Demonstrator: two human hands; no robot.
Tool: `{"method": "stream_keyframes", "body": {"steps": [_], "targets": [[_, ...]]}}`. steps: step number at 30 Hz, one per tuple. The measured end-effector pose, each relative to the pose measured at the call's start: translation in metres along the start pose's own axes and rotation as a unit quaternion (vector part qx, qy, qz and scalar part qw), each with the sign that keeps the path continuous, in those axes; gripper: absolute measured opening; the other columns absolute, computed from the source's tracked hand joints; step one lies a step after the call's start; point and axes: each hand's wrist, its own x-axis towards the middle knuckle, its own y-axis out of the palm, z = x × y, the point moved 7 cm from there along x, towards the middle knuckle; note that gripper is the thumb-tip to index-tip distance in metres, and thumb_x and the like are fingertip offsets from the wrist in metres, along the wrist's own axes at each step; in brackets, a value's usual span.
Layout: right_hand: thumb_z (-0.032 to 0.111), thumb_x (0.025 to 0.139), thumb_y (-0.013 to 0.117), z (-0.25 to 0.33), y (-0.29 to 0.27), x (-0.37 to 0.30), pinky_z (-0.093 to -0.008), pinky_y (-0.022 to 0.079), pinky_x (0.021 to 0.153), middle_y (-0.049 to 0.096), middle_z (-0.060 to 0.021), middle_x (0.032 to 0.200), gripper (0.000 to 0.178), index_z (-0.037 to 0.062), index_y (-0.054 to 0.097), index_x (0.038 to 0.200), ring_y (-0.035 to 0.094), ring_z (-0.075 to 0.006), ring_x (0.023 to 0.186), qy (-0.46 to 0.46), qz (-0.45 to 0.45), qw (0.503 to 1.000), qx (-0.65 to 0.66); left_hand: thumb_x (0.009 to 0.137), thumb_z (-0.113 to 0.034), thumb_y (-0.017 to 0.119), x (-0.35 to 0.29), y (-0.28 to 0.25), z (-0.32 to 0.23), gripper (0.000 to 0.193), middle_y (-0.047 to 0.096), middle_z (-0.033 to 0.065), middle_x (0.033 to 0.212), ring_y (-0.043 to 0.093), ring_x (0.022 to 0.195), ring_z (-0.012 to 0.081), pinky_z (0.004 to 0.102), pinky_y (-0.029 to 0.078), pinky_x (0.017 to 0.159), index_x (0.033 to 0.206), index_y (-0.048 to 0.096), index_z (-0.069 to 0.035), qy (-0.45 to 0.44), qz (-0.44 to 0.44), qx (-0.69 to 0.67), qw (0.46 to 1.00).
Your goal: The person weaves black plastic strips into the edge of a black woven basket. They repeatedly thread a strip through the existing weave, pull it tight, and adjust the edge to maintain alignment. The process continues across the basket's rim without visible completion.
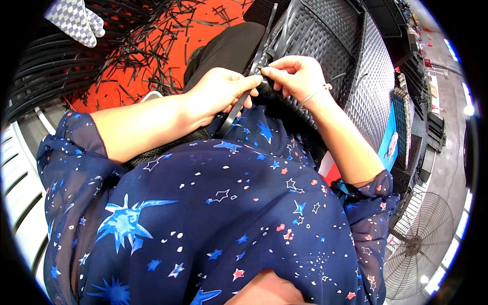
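A flat black plastic weaving strip [234, 115] runs between my hands and hangs down in front of my shirt. My left hand [216, 94] is closed, thumb and fingers pinching the strip. Just to its right, the fingertips of my right hand [299, 76] pinch the strip close to the edge of a black wicker piece [325, 43]. The two hands almost touch. More loose strip stands up beyond the fingers along the wicker's edge. The exact spot between my fingertips is partly hidden.
Strip offcuts litter a red floor covering [208, 28]. Black strips [56, 71] fan out at the left, below a checkered glove [76, 23]. A white slatted seat [20, 178] is at the left edge. Stacked wicker pieces [401, 127] and a large fan [414, 246] stand right.
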Motion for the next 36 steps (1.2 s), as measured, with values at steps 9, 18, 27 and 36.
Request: {"method": "stream_keyframes", "body": {"steps": [9,18,27,36], "targets": [[0.018,0.084,0.075,0.010,-0.019,0.005,-0.0222,0.050,0.057,0.071,-0.0043,0.072,0.016,0.0024,0.074,0.089,0.061,-0.0058,0.060,-0.143,-0.113,0.983,0.027,0.097,-0.027,0.058,-0.015,0.013,-0.009,0.031,0.057,0.0017,0.058,0.050,0.046,0.0083,0.0222,0.039,0.045,0.085,0.067,0.000,0.006,0.082,-0.011,0.997],[0.039,0.079,0.073,0.027,-0.026,0.002,-0.0368,0.051,0.061,0.062,-0.0052,0.064,0.031,0.0140,0.071,0.098,0.063,-0.0239,0.063,-0.189,-0.103,0.919,-0.330,0.096,-0.034,0.060,-0.013,0.006,-0.022,0.039,0.053,-0.0003,0.055,0.048,0.042,0.0086,0.0235,0.038,0.043,0.071,0.063,-0.004,-0.004,0.084,0.191,0.978],[0.033,0.079,0.071,0.031,-0.032,0.002,-0.0353,0.051,0.065,0.062,-0.0053,0.073,0.026,0.0126,0.071,0.095,0.063,-0.0235,0.071,-0.249,-0.133,0.910,-0.303,0.082,-0.020,0.076,0.013,0.004,-0.095,0.024,0.059,-0.0004,0.091,0.051,0.068,0.0081,0.0231,0.044,0.062,0.104,0.072,-0.012,0.440,-0.111,0.468,0.758],[0.031,0.082,0.072,0.011,-0.029,-0.018,-0.0326,0.050,0.062,0.057,-0.0024,0.075,0.027,0.0195,0.069,0.105,0.059,-0.0202,0.066,-0.296,-0.180,0.914,-0.210,0.090,-0.025,0.069,0.016,-0.012,-0.110,0.025,0.067,-0.0042,0.088,0.050,0.070,0.0021,0.0185,0.037,0.060,0.106,0.072,-0.006,0.291,-0.034,0.160,0.943]]}}
